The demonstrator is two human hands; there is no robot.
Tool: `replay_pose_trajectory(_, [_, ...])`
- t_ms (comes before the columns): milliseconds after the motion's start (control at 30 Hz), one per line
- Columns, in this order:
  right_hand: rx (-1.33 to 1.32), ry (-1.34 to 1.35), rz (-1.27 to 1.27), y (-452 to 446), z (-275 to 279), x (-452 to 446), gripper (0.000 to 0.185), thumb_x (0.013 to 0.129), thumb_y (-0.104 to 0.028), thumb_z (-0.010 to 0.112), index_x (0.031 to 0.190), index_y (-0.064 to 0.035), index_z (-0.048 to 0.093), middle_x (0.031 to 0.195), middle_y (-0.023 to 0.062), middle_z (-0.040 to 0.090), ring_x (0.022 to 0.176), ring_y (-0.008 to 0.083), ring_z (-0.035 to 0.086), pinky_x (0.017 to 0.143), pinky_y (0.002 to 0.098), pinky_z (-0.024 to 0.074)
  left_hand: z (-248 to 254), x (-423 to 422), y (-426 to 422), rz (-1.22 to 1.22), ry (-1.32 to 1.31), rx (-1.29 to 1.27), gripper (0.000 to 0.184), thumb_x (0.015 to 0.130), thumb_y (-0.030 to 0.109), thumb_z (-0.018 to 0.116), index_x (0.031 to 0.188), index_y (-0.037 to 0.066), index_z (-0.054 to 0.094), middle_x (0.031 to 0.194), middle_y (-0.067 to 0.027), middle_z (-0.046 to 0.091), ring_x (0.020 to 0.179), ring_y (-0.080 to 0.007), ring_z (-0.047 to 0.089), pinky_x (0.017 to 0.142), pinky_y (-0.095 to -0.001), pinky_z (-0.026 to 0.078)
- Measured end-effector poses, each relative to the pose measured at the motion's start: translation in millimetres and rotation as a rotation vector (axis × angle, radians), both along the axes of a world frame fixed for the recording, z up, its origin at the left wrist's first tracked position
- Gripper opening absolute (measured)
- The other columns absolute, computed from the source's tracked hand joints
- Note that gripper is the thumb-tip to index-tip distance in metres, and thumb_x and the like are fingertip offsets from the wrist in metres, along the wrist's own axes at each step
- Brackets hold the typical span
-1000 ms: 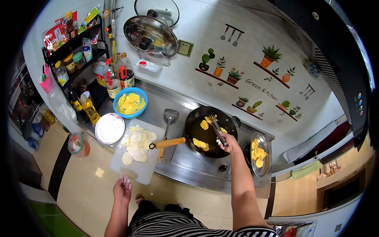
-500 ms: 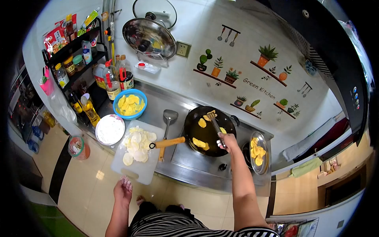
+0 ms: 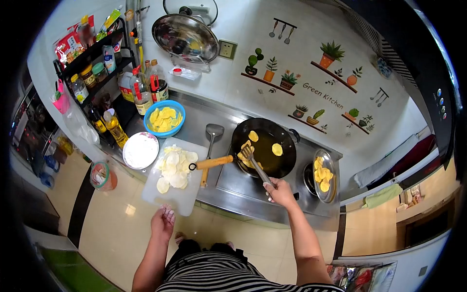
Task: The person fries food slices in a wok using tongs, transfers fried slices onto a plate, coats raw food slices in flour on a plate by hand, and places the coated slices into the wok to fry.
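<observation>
My right hand is closed round the handle of a slotted metal spatula. The spatula's head is in the black wok, at its left side, against several yellow slices. Two more slices lie apart in the oil, one at the top and one towards the right. My left hand, whitened at the fingertips, hangs just below the cutting board with fingers curled; nothing shows in it. Pale round slices are heaped on the board.
The wok's wooden handle points left over a long turner. A bowl of white powder and a blue basket of slices stand behind the board. A plate of fried slices is at the right. Bottles stand at the back left.
The spatula has moved from the wok's upper right to its left side, and my right hand has come down with it. Slices are now gathered at the left. The whole view has shifted slightly.
</observation>
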State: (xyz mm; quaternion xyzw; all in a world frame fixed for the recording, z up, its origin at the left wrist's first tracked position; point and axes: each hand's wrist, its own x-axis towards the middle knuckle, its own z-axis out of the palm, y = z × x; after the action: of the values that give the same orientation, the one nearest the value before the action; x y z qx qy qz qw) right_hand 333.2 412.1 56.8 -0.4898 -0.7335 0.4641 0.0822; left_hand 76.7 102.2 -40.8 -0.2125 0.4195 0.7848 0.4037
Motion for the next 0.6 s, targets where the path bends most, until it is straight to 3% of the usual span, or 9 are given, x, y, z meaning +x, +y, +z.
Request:
replay_pose_trajectory(167, [0.026,-0.018,0.011,-1,-5,7,0.034,0.086,-0.02,0.059,0.114,-0.0012,0.057,0.061,0.0022,0.056,0.047,0.0081,0.053,0.044,0.0237,0.0436,2,2,-1,-0.025,0.006,-0.025,0.021,0.088,0.015,0.045,0.106,0.006,0.054,0.087,-0.0029,0.061,0.069,-0.0135,0.056,0.061,-0.0248,0.046])
replay_pose_trajectory(267, [0.216,-0.045,0.051,3,-23,13,0.036,0.085,-0.02,0.06,0.115,-0.0008,0.056,0.061,0.003,0.057,0.047,0.0095,0.053,0.046,0.0251,0.0445,-4,1,-6,-0.033,0.016,-0.019,0.022,0.088,0.016,0.045,0.106,0.007,0.055,0.087,-0.0025,0.061,0.069,-0.0128,0.056,0.062,-0.0246,0.046])
replay_pose_trajectory(333, [0.359,-0.063,0.092,-2,-19,14,0.038,0.083,-0.02,0.061,0.114,0.001,0.056,0.061,0.0045,0.057,0.047,0.0108,0.054,0.048,0.0269,0.0455,-6,0,-8,-0.058,-0.005,-0.014,0.031,0.088,0.016,0.047,0.117,0.008,0.051,0.102,-0.0025,0.058,0.077,-0.0131,0.054,0.068,-0.0262,0.046])
replay_pose_trajectory(433, [0.352,-0.003,0.015,-8,-13,19,0.038,0.083,-0.02,0.061,0.114,0.0006,0.056,0.059,0.0057,0.057,0.048,0.0114,0.055,0.049,0.0274,0.046,3,7,-3,-0.023,0.005,-0.032,0.021,0.088,0.015,0.046,0.105,0.007,0.056,0.088,-0.0024,0.062,0.07,-0.0125,0.056,0.062,-0.0246,0.046])
replay_pose_trajectory(600, [0.328,0.066,-0.004,-6,-18,30,0.034,0.083,-0.021,0.061,0.11,0.0003,0.058,0.059,0.0056,0.057,0.047,0.0112,0.055,0.048,0.0277,0.046,1,10,1,-0.03,0.0,-0.025,0.02,0.088,0.015,0.046,0.104,0.007,0.056,0.088,-0.0024,0.062,0.069,-0.0131,0.056,0.063,-0.0252,0.046])
